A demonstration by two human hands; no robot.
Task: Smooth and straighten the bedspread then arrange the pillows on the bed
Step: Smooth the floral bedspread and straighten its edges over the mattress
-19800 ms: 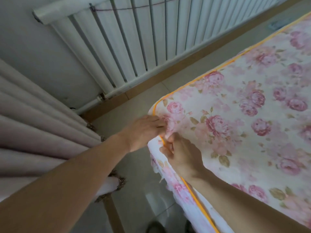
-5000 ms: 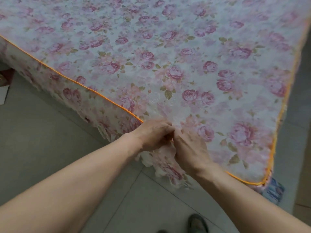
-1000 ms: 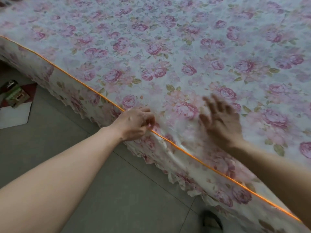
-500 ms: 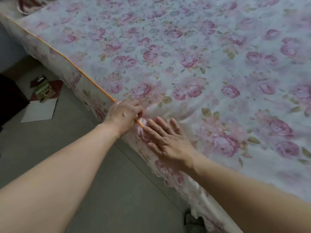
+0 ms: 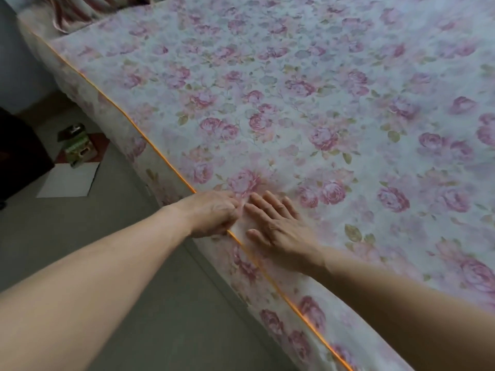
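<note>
The bedspread (image 5: 308, 108), white with pink roses and an orange piped edge (image 5: 150, 143), covers the bed across most of the view. My left hand (image 5: 211, 212) sits at the piped edge with its fingers curled and pinching the cloth there. Just to its right, my right hand (image 5: 276, 223) lies flat on the bedspread with straight fingers pressing down near the edge. A striped pink pillow (image 5: 80, 9) shows partly at the top left corner of the bed.
Grey tiled floor (image 5: 93, 236) runs along the left of the bed. On it lie a white sheet of card (image 5: 67, 180), a small green box (image 5: 77, 145) and a dark object (image 5: 18, 156) at the left border.
Both hands have moved along the bed's edge toward its head. My right hand has shifted from the drop of the edge onto the top surface, flat beside my left hand.
</note>
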